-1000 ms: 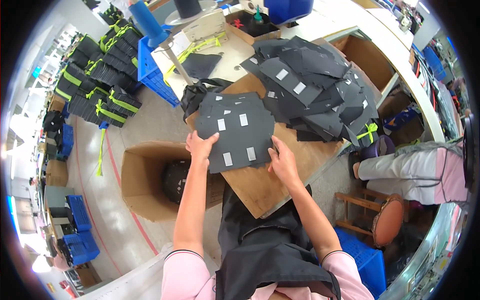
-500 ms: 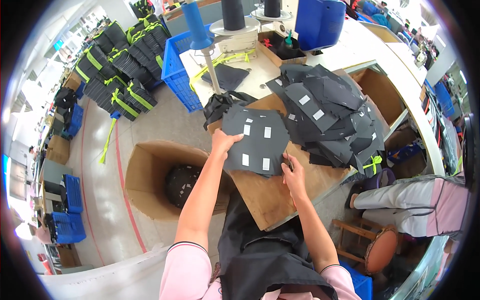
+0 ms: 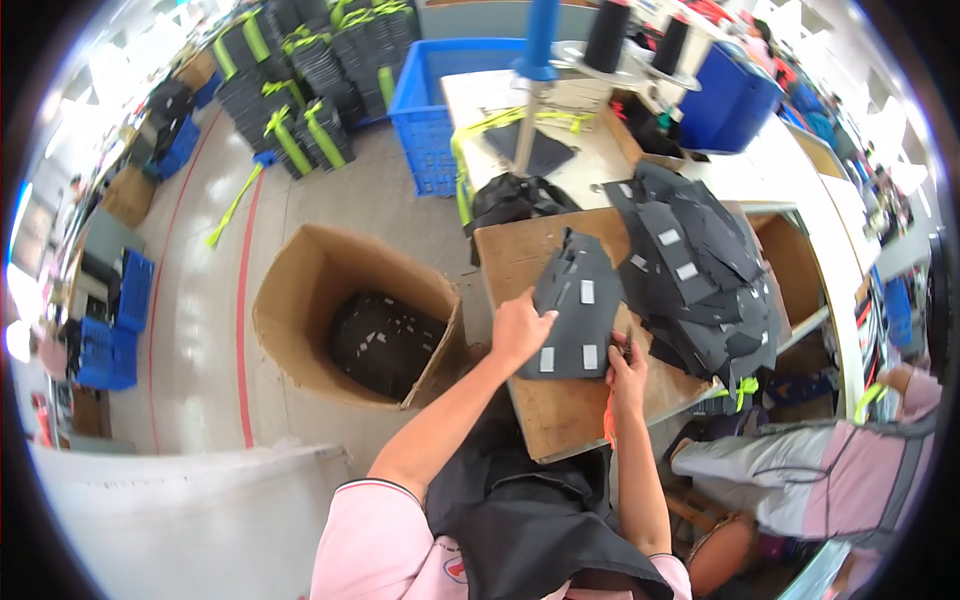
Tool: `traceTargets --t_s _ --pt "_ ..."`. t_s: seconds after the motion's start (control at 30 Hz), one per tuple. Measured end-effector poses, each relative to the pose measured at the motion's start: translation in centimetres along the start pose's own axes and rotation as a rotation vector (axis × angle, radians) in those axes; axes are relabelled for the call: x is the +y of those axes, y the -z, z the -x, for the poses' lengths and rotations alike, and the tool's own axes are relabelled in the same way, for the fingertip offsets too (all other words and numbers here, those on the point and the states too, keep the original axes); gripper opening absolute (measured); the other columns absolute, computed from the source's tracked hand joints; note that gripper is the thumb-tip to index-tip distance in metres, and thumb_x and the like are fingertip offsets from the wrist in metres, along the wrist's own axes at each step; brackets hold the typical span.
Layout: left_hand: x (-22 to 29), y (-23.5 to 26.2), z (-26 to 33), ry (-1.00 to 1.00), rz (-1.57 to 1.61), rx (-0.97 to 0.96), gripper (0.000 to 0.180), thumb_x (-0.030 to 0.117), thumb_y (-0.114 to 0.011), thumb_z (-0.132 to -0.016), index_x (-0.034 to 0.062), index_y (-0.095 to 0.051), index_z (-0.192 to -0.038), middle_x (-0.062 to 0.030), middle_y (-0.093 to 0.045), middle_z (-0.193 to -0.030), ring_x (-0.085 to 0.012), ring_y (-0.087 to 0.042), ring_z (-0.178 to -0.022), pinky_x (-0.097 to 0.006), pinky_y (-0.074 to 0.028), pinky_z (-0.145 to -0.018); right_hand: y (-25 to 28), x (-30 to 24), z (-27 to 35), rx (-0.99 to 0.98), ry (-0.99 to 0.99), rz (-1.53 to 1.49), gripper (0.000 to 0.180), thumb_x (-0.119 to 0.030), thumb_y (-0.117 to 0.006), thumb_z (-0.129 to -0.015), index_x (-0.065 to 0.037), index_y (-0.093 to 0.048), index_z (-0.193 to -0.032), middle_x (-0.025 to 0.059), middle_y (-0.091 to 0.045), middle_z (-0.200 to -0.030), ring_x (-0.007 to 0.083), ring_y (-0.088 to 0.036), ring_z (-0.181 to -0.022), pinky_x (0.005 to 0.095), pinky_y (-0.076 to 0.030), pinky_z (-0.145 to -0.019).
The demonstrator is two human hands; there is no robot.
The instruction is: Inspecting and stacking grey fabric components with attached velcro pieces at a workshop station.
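My left hand [image 3: 522, 328] grips the left edge of a dark grey fabric panel [image 3: 572, 310] with white rectangular patches, its thumb on top. The panel looks bent or folded at its far end, above a brown wooden board [image 3: 515, 250]. By the panel's lower right edge, my right hand [image 3: 628, 378] is closed around a small dark tool that looks like thread snips [image 3: 627, 345]. An orange cord [image 3: 609, 420] hangs below that hand. Right of the panel, a loose heap of similar dark panels [image 3: 700, 270] spreads across the board.
An open cardboard box [image 3: 300, 270] with dark panels inside stands on the floor at left. Behind the board are a blue crate [image 3: 425, 130], thread cones [image 3: 607, 40] and a white tabletop [image 3: 480, 95]. Another person [image 3: 800, 460] is close on the right.
The view has shifted, so the scene sits differently. The panel, flat and broad before, now appears narrower and bent. Both hands still hold the panel and the tool.
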State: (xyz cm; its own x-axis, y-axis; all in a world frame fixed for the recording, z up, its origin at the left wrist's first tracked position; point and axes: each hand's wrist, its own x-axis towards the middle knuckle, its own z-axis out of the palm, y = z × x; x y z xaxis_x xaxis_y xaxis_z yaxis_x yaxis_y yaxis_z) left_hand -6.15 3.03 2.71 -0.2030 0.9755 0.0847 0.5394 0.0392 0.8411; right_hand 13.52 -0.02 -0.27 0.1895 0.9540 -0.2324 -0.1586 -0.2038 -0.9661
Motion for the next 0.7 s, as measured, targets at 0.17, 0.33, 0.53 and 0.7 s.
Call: traceTargets --t_s 0.17,0.33,0.53,0.7 --pt "-0.1 4.0 3.6 0.117 0.373 0.065 0.035 0.016 -0.070 -0.070 -0.0021 -0.060 -0.097 -0.0222 -0.063 -0.080 -0.0330 -0.063 -0.077 -0.036 -0.048 -0.068 1.7 0.2 2.3 0.014 0.026 -0.013 0.027 0.000 -0.051 -0.086 0.003 -0.053 -0.113 0.0070 -0.059 -0.108 0.0017 -0.037 -0.049 0.0162 -0.029 -0.040" --pt "-3.4 11.3 6.7 0.460 0.969 0.269 0.032 0.008 -0.074 -0.067 -0.0059 -0.062 -0.093 -0.0113 -0.065 -0.087 -0.0169 -0.062 -0.076 -0.030 -0.049 -0.071 1.8 0.9 3.9 -0.078 -0.008 0.040 0.023 0.000 -0.051 -0.085 0.004 -0.055 -0.108 0.0057 -0.062 -0.093 0.0017 -0.034 -0.044 0.0165 -0.026 -0.038" --pt "-14.4 16.9 7.1 0.559 0.899 0.554 0.043 0.007 -0.076 -0.064 -0.0050 -0.058 -0.101 -0.0122 -0.064 -0.091 -0.0208 -0.062 -0.078 -0.034 -0.050 -0.074 0.6 -0.5 5.2 -0.070 -0.034 0.087 0.018 -0.002 -0.053 -0.085 0.003 -0.058 -0.102 0.0041 -0.062 -0.085 0.0013 -0.035 -0.044 0.0169 -0.026 -0.037" --pt "-29.2 14.7 10.1 0.976 -0.027 0.592 0.097 0.024 -0.078 -0.066 -0.0012 -0.015 -0.137 -0.0250 -0.027 -0.139 -0.0336 -0.027 -0.130 -0.039 -0.025 -0.106 -0.2 1.3 5.6 -0.124 -0.092 0.079 0.016 -0.003 -0.054 -0.086 0.002 -0.058 -0.100 0.0044 -0.062 -0.086 0.0015 -0.036 -0.044 0.0167 -0.026 -0.038"
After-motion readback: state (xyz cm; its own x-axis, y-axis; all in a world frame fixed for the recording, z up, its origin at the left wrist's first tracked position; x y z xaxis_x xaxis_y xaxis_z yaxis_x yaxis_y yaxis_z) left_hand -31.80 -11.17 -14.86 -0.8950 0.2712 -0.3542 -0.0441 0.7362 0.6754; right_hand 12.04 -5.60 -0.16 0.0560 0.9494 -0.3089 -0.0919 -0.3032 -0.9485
